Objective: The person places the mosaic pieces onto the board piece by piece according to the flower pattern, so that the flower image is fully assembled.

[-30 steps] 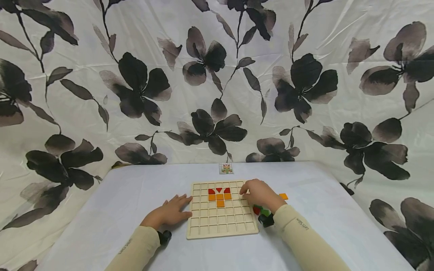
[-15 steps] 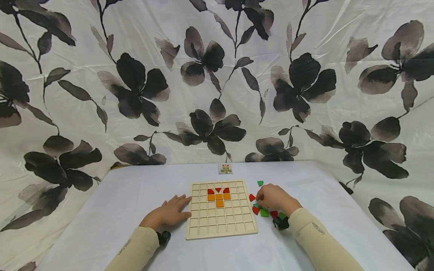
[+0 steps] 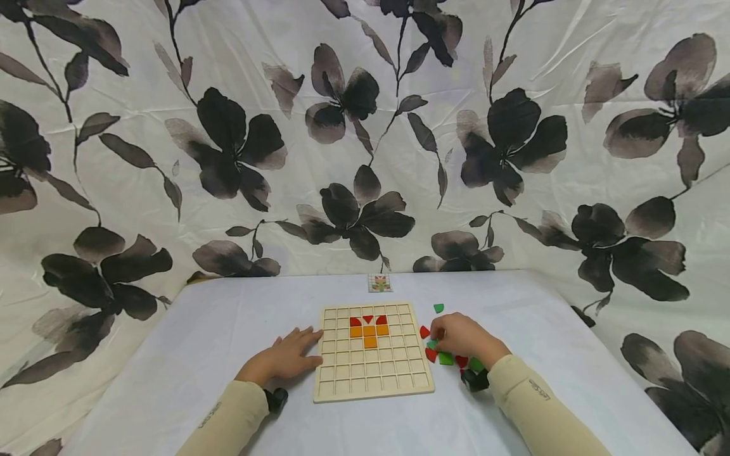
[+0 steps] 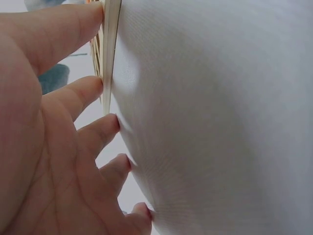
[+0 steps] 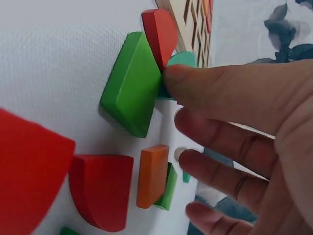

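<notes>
Head view: one wooden grid board (image 3: 372,351) at table centre holds three red and four orange tiles. Left hand (image 3: 283,361), fingers spread flat, rests at its 9 o'clock edge. Right hand (image 3: 464,337) sits at 3 o'clock over loose pieces, hiding several.

Left wrist view: straight fingers (image 4: 93,88) touch the board edge.

Right wrist view: thumb (image 5: 205,83) touches a teal piece (image 5: 182,61), beside one green block (image 5: 132,83); three red pieces and one orange tile (image 5: 152,174) are nearby. Pinch: cannot tell.

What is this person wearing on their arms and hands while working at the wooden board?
Both hands are bare: no gloves or rings show on the left hand or the right hand. Each forearm has a snug cream sleeve to the wrist, bearing a small dark printed logo. A small black device sits at each wrist.
</notes>
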`<control>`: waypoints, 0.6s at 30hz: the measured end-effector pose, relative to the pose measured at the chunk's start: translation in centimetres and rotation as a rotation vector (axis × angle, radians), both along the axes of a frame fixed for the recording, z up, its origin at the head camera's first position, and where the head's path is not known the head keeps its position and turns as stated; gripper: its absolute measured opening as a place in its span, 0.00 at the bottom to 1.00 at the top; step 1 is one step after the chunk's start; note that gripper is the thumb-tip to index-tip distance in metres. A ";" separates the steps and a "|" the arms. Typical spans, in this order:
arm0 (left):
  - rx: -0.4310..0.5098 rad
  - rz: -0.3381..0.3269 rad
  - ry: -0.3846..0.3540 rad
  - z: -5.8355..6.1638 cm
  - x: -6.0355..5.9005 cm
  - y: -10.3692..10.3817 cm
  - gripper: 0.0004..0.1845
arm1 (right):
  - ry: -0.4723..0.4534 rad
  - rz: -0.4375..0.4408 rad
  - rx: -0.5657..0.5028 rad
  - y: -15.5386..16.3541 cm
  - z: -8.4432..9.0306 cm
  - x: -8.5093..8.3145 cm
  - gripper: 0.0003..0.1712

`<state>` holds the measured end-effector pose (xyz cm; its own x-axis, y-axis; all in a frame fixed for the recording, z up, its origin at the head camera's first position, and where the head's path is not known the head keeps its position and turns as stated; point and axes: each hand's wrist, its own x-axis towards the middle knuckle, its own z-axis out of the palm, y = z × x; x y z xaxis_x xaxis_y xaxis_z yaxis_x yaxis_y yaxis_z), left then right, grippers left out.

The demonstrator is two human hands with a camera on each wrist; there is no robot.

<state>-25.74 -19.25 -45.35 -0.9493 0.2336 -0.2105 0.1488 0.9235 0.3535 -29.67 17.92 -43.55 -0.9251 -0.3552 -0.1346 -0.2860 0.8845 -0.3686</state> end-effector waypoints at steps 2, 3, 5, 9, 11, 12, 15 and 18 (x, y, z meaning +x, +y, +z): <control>0.002 0.003 -0.002 -0.1 0.0 0.0 0.36 | 0.005 0.005 -0.028 0.0 -0.1 0.0 0.07; 0.001 0.005 -0.003 -0.1 0.0 0.0 0.36 | 0.008 0.008 -0.039 0.0 -0.1 0.0 0.08; 0.002 0.007 -0.006 -0.1 0.0 0.0 0.36 | 0.015 0.015 -0.058 -0.1 -0.1 0.0 0.08; 0.000 0.007 -0.007 0.0 -0.2 0.1 0.36 | 0.036 0.017 -0.109 -0.5 0.0 -0.1 0.08; 0.002 0.006 -0.006 -0.1 -0.2 0.1 0.36 | 0.048 0.024 -0.145 -0.8 0.1 -0.1 0.09; 0.001 0.006 -0.005 -0.1 -0.2 0.1 0.36 | 0.054 0.029 -0.163 -1.0 0.2 -0.1 0.09; 0.002 0.007 -0.006 -0.1 -0.1 0.0 0.36 | 0.071 0.071 -0.207 -1.7 0.5 -0.1 0.07; 0.004 0.005 -0.007 -0.2 -0.1 0.0 0.36 | 0.064 0.120 -0.235 -2.4 0.6 -0.2 0.05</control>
